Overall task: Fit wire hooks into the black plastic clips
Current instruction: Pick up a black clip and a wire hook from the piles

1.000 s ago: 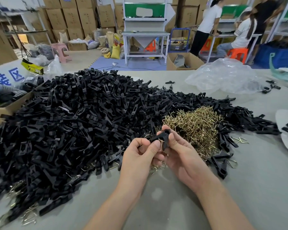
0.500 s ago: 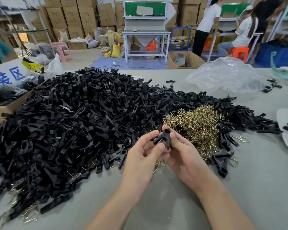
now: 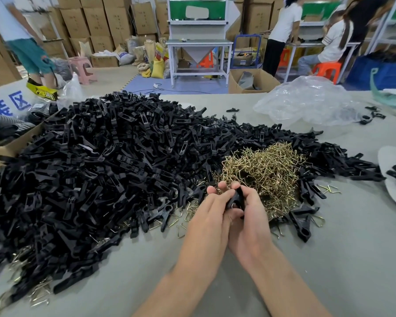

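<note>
Two hands, the left hand (image 3: pixel 212 216) and right hand (image 3: pixel 252 223), pinched one black clip (image 3: pixel 237 199) beside one brass hook heap (image 3: pixel 265 170). Far left, blue writing (image 3: pixel 9 105) read "装区".

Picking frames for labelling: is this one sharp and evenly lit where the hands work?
Head view: left hand, right hand and the clip between them are sharp; light is soft and even, shadows faint; the frame's edges bow from the wide lens; the person at top left is blurred.
</note>
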